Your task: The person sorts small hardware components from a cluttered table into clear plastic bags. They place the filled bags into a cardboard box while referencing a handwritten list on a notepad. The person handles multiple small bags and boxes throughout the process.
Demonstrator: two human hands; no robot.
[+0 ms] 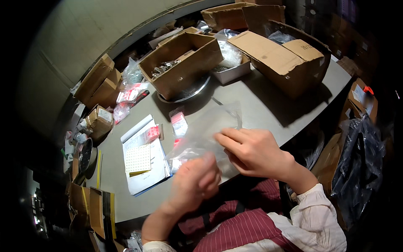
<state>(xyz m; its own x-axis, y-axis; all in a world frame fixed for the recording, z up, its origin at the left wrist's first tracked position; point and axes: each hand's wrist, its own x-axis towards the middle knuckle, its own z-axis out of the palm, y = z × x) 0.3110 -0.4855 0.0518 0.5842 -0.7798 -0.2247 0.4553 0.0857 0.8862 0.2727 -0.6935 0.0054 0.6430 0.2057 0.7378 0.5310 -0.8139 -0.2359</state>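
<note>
A clear plastic bag (205, 130) is spread between my two hands over the near edge of the table. My right hand (258, 153) pinches its right side, thumb and fingers pressed together. My left hand (196, 181), smeared by motion, is curled closed at the bag's lower edge; its fingertips are partly hidden. Under and beside the bag lie small clear packets with red and white printing (179, 124). To the left rests a stack of papers (142, 182), topped by a sheet of small round stickers (138, 159) and another red-and-white packet (152, 133).
An open cardboard box (189, 69) of metal parts sits on a round metal pan (195, 93) at the back. A larger carton (289, 63) stands back right, near a white tray (233, 73). More boxes (100, 122) line the left edge. Dark plastic (359, 164) hangs at right.
</note>
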